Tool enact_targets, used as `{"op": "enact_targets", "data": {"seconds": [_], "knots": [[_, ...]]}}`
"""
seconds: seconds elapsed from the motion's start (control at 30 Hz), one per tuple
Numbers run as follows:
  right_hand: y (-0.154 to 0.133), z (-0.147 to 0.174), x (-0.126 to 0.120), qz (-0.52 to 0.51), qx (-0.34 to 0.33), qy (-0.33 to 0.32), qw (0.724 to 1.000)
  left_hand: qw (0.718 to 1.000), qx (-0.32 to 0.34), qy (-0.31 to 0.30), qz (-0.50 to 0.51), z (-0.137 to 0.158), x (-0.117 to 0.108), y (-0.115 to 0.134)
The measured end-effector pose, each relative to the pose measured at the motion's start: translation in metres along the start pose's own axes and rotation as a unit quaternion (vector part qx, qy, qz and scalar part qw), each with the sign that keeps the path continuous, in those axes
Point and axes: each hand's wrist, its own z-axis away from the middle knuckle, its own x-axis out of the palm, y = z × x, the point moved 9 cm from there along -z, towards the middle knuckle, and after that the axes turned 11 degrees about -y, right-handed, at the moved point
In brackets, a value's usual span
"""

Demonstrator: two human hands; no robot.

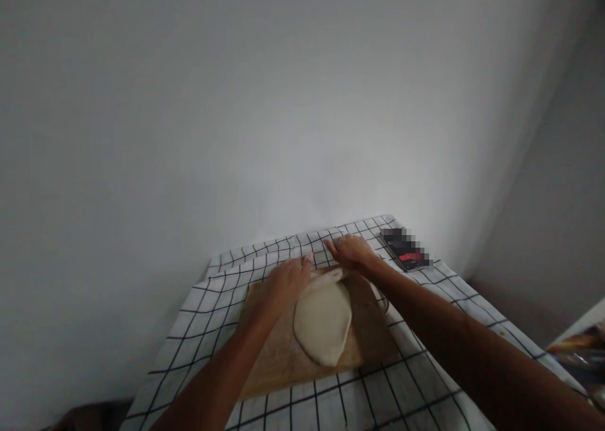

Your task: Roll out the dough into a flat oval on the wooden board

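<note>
A flat, roughly round sheet of dough lies on a wooden board. Across the dough's far edge runs a pale, rod-like piece that looks like a rolling pin, its ends hidden by my hands. My left hand is closed over its left end, thumb towards the middle. At the other end, my right hand is curled over it, beyond the board's far edge, with the thumb pointing left. The undersides of both hands are out of sight.
A white cloth with black grid lines covers the table. A dark phone-like object, partly pixelated, lies at the back right. Behind the table stands a plain wall. At the lower right edge are blurred, shiny items.
</note>
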Motion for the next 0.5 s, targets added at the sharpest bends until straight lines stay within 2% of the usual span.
{"op": "enact_targets", "data": {"seconds": [0.1, 0.2, 0.33, 0.5], "knots": [[-0.001, -0.013, -0.001, 0.002, -0.003, -0.008, 1.0, 1.0, -0.011, -0.005, -0.016, -0.008, 0.003, -0.007], [-0.001, -0.008, 0.003, 0.0, -0.013, -0.017, 1.0, 1.0, 0.004, -0.004, -0.029, -0.007, 0.005, -0.003], [0.0, 0.025, 0.009, 0.001, -0.036, -0.015, 0.999, 0.999, 0.024, 0.017, -0.031, 0.009, 0.005, 0.013], [-0.004, 0.081, 0.016, 0.004, -0.038, 0.022, 0.999, 0.998, 0.019, 0.062, -0.021, 0.045, -0.001, 0.035]]}}
